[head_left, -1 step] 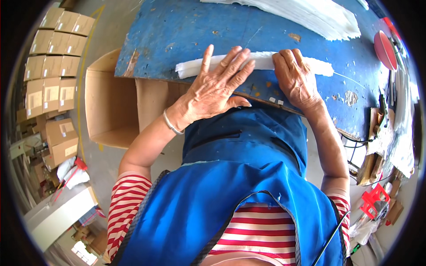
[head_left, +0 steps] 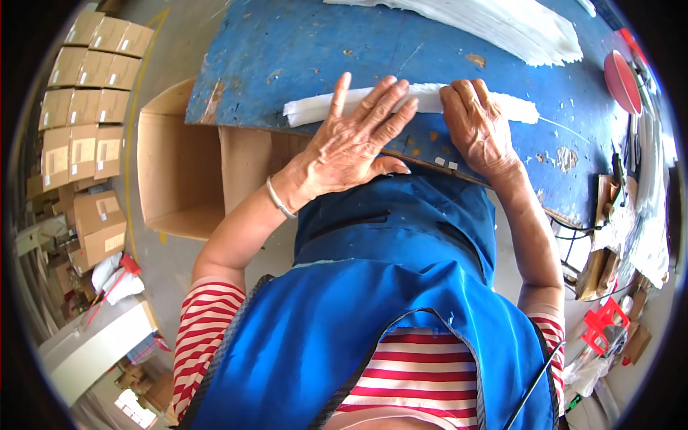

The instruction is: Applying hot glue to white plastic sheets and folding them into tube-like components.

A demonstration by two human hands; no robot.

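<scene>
- Blue apron [head_left: 373,315] over a red-striped shirt [head_left: 208,322], nearest the camera.
- Left hand [head_left: 355,147] spread flat, fingers splayed — pressing down on the white strip [head_left: 308,109], gripping nothing.
- Right hand [head_left: 476,125] palm down, fingers bent over the same strip just beside the left — pressing rather than clasping.
- Strip lying crosswise near the front edge of the blue table [head_left: 301,50].
- Open carton [head_left: 179,172] left of the table.
- White stack [head_left: 494,25] at the far edge; red disc [head_left: 620,80] far right.
</scene>
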